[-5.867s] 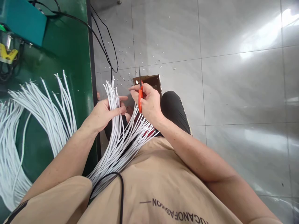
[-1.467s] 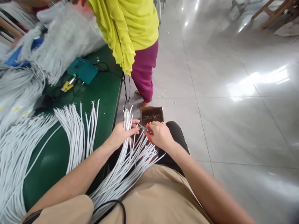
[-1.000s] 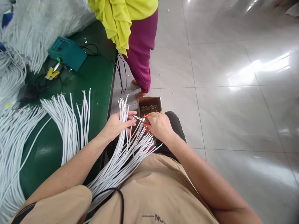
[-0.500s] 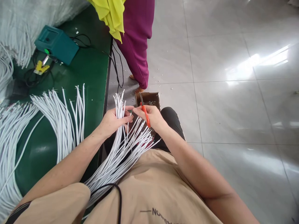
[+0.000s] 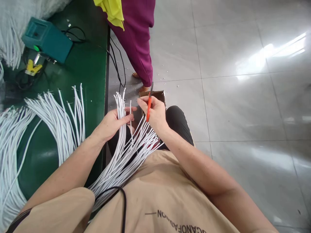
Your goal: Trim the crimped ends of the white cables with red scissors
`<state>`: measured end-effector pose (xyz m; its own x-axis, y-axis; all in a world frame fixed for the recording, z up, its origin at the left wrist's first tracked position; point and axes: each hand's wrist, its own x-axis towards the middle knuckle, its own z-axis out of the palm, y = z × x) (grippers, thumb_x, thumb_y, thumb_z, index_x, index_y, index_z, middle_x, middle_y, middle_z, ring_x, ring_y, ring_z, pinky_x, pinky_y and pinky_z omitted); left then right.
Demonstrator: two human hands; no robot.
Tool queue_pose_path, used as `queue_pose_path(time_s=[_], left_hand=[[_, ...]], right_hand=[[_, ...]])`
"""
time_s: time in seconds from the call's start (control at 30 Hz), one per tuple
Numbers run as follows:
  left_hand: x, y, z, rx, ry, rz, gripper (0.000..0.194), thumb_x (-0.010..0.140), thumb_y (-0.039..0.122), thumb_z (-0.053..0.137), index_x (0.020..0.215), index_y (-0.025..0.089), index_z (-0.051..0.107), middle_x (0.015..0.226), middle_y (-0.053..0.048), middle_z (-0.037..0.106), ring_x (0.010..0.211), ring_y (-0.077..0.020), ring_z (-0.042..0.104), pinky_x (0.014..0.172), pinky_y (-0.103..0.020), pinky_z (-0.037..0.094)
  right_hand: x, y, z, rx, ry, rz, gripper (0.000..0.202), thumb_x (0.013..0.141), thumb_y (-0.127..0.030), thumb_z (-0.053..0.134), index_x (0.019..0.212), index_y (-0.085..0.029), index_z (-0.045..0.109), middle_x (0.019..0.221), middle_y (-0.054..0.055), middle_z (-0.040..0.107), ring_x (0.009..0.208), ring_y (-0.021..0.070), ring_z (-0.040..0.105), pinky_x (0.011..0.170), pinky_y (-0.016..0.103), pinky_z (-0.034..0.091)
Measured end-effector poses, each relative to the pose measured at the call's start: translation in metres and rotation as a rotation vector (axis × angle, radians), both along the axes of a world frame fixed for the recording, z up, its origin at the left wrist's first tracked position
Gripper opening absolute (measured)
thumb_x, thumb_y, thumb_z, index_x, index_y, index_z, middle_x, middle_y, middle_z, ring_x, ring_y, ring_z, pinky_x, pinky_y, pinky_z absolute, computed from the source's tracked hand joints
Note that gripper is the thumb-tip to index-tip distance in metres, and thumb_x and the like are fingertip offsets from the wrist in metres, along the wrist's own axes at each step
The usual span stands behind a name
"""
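Observation:
My left hand (image 5: 114,121) is closed round a bunch of white cables (image 5: 120,111), whose cut ends stick up above the fingers. One single cable (image 5: 131,113) stands a little apart, between thumb and fingers. In my right hand (image 5: 155,111) is a pair of scissors with orange handles (image 5: 149,108), blades pointing up and away from me. The right thumb and forefinger are near the single cable but apart from it. More loose white cables (image 5: 136,155) fan out across my lap, their ends below the right hand.
On the green table (image 5: 93,71) at left lie more white cable bundles (image 5: 53,119) and a teal device (image 5: 48,40) with a yellow clip (image 5: 33,67). A cardboard box (image 5: 159,94) stands ahead, near a person in purple trousers (image 5: 138,38). Black cords (image 5: 115,61) hang off the table edge.
My right hand has moved slightly away from the left, and the scissors have turned more upright. The single cable now stands taller above the left thumb. The view has shifted a little.

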<state>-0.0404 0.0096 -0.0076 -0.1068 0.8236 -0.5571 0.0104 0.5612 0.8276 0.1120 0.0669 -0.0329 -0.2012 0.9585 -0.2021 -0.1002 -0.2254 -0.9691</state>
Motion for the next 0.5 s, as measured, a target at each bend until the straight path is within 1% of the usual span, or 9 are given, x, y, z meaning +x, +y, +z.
queue_pose_path(time_s=[0.07,0.17,0.23,0.33,0.43,0.5], left_hand=[[0.0,0.0,-0.001,0.019,-0.005,0.0,0.046,0.071,0.033,0.077,0.113,0.017,0.066,0.077,-0.001,0.066,0.065,-0.0142,0.065,0.061,-0.027,0.056],[0.002,0.0,-0.003,0.095,-0.001,-0.001,0.043,0.068,0.026,0.079,0.108,0.017,0.067,0.082,-0.001,0.067,0.073,-0.0135,0.066,0.069,-0.025,0.055],[0.004,0.0,-0.003,0.137,-0.017,0.023,0.043,0.066,0.024,0.081,0.105,0.016,0.066,0.083,0.0,0.066,0.074,-0.0137,0.066,0.068,-0.026,0.055],[0.007,0.0,-0.003,0.153,-0.068,0.097,0.04,0.065,0.023,0.081,0.1,0.016,0.063,0.079,0.0,0.065,0.07,-0.0133,0.065,0.063,-0.025,0.053],[0.01,0.001,-0.004,0.191,-0.096,0.196,0.037,0.063,0.02,0.082,0.092,0.017,0.059,0.073,0.002,0.064,0.064,-0.0106,0.063,0.058,-0.021,0.05],[0.01,0.001,-0.005,0.227,-0.078,0.25,0.036,0.06,0.018,0.082,0.087,0.017,0.058,0.072,0.003,0.063,0.061,-0.0088,0.061,0.055,-0.019,0.047]], right_hand=[[-0.002,0.004,0.002,-0.058,0.031,0.049,0.025,0.078,-0.041,0.063,0.08,-0.016,0.067,0.071,-0.002,0.059,0.067,0.0097,0.05,0.067,0.023,0.042],[-0.003,0.008,0.005,-0.151,0.071,0.127,0.027,0.077,-0.042,0.064,0.076,-0.016,0.066,0.063,-0.003,0.055,0.06,0.0082,0.047,0.061,0.022,0.04],[-0.003,0.008,0.008,-0.184,0.072,0.197,0.025,0.073,-0.04,0.069,0.073,-0.016,0.065,0.061,-0.004,0.055,0.058,0.008,0.047,0.059,0.022,0.041],[-0.004,0.005,0.012,-0.22,0.092,0.279,0.026,0.067,-0.039,0.074,0.072,-0.016,0.062,0.06,-0.004,0.057,0.055,0.0086,0.05,0.056,0.022,0.042],[-0.004,0.002,0.011,-0.187,0.109,0.331,0.028,0.07,-0.041,0.071,0.077,-0.015,0.062,0.061,-0.003,0.059,0.057,0.0098,0.054,0.06,0.024,0.045],[-0.002,0.001,0.007,-0.095,0.006,0.331,0.027,0.075,-0.041,0.066,0.082,-0.015,0.065,0.065,-0.002,0.062,0.062,0.0104,0.055,0.063,0.024,0.044]])
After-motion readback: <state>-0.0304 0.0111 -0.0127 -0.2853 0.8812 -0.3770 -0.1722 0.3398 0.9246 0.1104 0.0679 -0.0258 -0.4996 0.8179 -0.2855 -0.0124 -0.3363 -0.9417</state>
